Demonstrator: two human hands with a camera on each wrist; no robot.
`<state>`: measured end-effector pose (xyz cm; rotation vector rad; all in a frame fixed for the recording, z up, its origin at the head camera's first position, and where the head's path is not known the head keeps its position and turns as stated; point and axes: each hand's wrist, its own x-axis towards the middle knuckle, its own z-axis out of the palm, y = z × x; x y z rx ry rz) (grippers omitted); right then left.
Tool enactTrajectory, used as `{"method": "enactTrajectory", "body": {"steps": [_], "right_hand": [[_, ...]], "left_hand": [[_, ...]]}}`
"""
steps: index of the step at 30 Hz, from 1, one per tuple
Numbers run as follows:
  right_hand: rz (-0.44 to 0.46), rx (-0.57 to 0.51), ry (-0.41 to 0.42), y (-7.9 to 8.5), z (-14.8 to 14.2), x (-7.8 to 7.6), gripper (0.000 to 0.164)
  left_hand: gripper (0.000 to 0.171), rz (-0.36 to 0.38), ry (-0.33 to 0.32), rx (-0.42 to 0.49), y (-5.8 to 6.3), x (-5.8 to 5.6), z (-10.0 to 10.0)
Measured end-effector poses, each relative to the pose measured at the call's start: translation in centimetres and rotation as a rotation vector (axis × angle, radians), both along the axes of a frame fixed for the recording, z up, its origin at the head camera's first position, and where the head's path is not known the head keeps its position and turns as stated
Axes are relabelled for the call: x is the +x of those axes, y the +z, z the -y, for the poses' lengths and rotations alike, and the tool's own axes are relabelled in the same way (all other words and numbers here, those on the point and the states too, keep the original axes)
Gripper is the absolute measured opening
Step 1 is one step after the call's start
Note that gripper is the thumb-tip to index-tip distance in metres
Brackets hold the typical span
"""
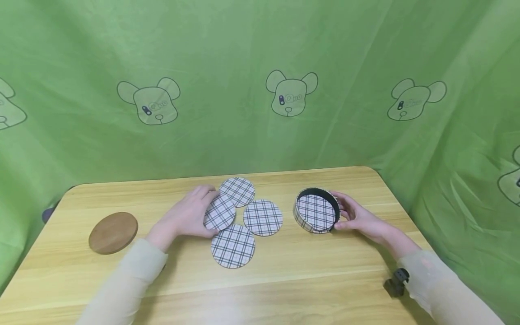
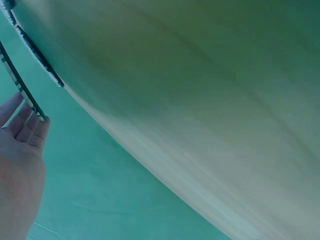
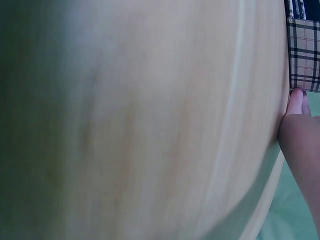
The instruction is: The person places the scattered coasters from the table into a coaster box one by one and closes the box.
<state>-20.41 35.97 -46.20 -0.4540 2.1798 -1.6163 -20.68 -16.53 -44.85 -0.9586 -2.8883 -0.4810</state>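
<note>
Black-and-white, the coaster [image 1: 220,212] looks light and stiff — best held by its rim, just where the half-closed left hand [image 1: 188,214] grips it, left of the box [image 1: 301,221] — while the right hand [image 1: 359,217] curls round the box's side.

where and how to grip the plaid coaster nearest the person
Probably pinch the nearest coaster by its near rim, coming from the near side and above. It lies flat on the table, thin and round, without a handle; its near edge is uncovered, while its far edge sits close to the left hand and another coaster.
</note>
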Motion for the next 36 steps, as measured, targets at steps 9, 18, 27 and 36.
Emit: {"method": "enactTrajectory", "body": {"steps": [9,18,27,36], "right_hand": [[0.002,0.001,0.001,0.1,0.0,0.0,0.102],[-0.002,-0.004,0.007,0.2,0.2,0.2,0.1],[0.005,0.006,0.003,0.1,0.1,0.0,0.101],[-0.008,-0.001,0.015,0.0,0.0,-0.1,0.1]], "left_hand": [[0.116,-0.009,-0.025,0.006,0.1,-0.5,-1.5],[0.116,-0.013,-0.076,-0.002,0.5,-1.0,-3.6],[0.116,-0.008,-0.092,-0.009,0.9,-1.5,-5.8],[0.115,0.003,-0.104,0.006,1.1,-1.8,-7.5]]}}
